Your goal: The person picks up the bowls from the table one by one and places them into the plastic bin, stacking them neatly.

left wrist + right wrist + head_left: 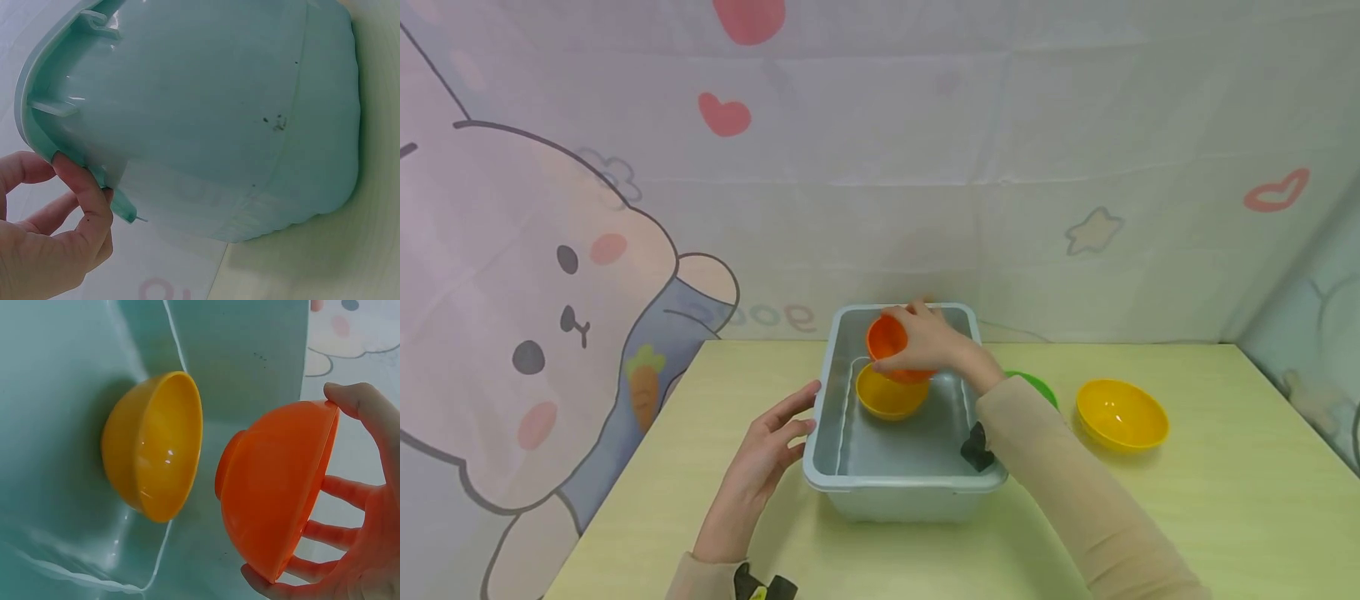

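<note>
My right hand [928,337] grips an orange bowl [275,481] by its rim, thumb on one side and fingers on the other. It holds the bowl inside the grey-blue plastic basin [906,502], above a yellow bowl [153,447] that sits upright on the basin floor. The two bowls stand apart in the right wrist view. At the basin's left side, my left hand [767,446] touches the outside of the rim with its fingertips [65,164]; its fingers are loosely bent.
Right of the basin, a green bowl [1036,387] is partly hidden behind the right sleeve. Farther right, another yellow bowl [1122,415] stands on the pale wooden table [1217,500]. A printed cloth [880,167] hangs behind the table.
</note>
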A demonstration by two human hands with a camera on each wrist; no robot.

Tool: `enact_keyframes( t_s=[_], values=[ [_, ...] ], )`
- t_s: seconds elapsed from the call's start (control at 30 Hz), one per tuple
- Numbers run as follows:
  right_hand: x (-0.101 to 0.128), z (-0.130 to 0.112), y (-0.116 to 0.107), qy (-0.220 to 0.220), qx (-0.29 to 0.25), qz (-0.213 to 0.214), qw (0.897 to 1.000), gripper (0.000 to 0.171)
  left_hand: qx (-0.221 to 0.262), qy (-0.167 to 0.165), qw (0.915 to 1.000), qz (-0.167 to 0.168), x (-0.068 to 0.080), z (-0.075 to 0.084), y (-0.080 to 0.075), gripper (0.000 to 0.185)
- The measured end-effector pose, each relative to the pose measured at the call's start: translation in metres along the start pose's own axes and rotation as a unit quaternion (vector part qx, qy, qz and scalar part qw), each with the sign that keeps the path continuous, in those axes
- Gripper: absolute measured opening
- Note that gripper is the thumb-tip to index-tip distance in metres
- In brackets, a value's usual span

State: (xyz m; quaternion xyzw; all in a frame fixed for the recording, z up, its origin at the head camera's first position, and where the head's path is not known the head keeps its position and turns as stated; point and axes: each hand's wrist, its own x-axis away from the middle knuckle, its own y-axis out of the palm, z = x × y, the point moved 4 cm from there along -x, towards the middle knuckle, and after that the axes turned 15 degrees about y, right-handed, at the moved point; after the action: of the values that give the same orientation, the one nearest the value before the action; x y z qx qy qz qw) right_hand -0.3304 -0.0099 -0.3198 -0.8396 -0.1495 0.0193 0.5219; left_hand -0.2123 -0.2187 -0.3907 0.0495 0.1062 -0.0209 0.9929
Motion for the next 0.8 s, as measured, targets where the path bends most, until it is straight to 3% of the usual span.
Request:
enact_keyframes(
  t_s=[0.8],
  values=[
    [-0.012, 0.01, 0.017, 0.019, -0.011, -0.025, 0.999, 0.083, 0.003, 0.001, 1.0, -0.005, 0.0, -0.001, -0.001, 0.055]
  ],
)
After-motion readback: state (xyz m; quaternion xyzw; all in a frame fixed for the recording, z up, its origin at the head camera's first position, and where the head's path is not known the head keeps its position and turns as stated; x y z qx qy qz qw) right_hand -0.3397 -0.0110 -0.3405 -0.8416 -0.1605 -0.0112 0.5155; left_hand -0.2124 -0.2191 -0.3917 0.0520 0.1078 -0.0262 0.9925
